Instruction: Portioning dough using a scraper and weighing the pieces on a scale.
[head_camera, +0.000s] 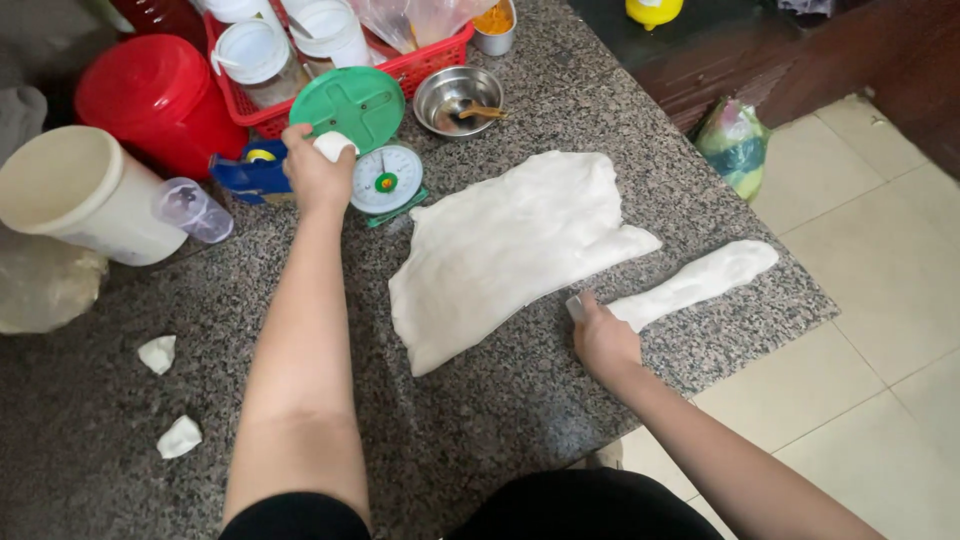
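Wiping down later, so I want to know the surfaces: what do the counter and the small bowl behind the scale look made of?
Counter: likely polished granite, speckled grey-black with slight sheen. Small bowl: probably stainless steel, silver and reflective.

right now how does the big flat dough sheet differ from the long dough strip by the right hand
The wide flat white dough sheet is spread broad and irregular in the middle of the granite counter; the long narrow white dough strip is a slim, thicker roll lying near the counter's edge. The right hand grips the strip's near end, while no hand touches the sheet. Both are the same pale dough.
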